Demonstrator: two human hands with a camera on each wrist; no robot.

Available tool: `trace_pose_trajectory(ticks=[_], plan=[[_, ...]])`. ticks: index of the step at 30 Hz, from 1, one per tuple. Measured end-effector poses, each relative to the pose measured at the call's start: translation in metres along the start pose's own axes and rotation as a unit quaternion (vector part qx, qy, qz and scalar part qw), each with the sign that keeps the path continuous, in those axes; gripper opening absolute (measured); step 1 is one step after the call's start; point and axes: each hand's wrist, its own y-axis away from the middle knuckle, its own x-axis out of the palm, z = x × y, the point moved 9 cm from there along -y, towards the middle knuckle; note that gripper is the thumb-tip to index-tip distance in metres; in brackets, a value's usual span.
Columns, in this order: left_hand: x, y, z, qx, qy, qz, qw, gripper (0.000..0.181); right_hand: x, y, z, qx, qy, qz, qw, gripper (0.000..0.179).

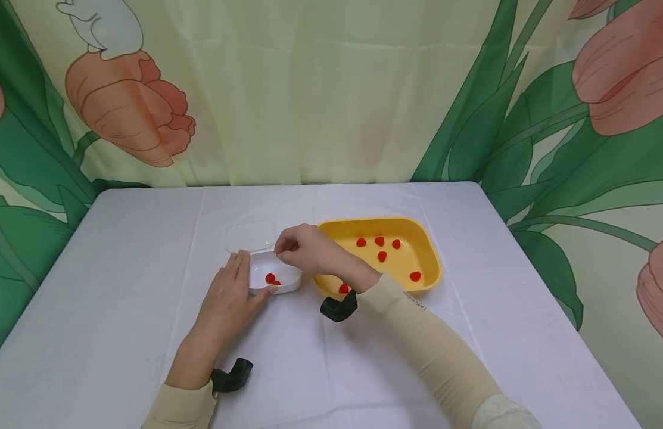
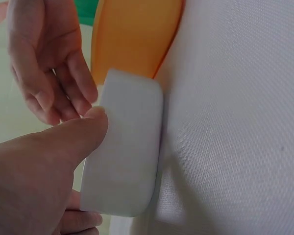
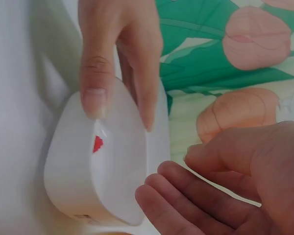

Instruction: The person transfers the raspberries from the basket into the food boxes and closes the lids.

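Observation:
My left hand (image 1: 227, 295) holds a small white box (image 2: 125, 147), its thumb on the near rim and its fingers along the left side. Inside lie two small red pieces (image 1: 270, 278), one partly hidden behind the near wall. Over the box's right end hovers my right hand (image 1: 310, 247), with fingers loosely bent and nothing seen between thumb and fingertips in the right wrist view. To the right sits a yellow tray (image 1: 429, 253) with several more red pieces (image 1: 382, 257) spread over its bottom. My right forearm covers the tray's near left part.
A clear lid (image 1: 251, 236) lies just behind the white box. The table has a white cloth (image 1: 122, 286) on it. Behind its far edge hangs a curtain (image 1: 320, 101) printed with tulips. A black wrist mount (image 1: 339, 307) sticks out near the tray's front.

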Motion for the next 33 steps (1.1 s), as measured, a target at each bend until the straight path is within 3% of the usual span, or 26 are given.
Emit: trace_pose_trajectory(ticks=[9, 25, 33], plan=[[0.001, 0.000, 0.000, -0.008, 0.000, 0.004, 1.0000, 0.086, -0.023, 0.015, -0.005, -0.005, -0.034, -0.017, 0.9993, 0.018], [0.004, 0.000, 0.003, -0.030, -0.003, 0.020, 0.9993, 0.088, -0.052, 0.039, -0.039, 0.040, -0.122, -0.061, 0.9898, 0.016], [0.003, 0.000, 0.003, -0.029, -0.005, 0.022, 0.9993, 0.088, -0.060, 0.050, -0.062, 0.069, -0.126, -0.077, 0.9866, 0.017]])
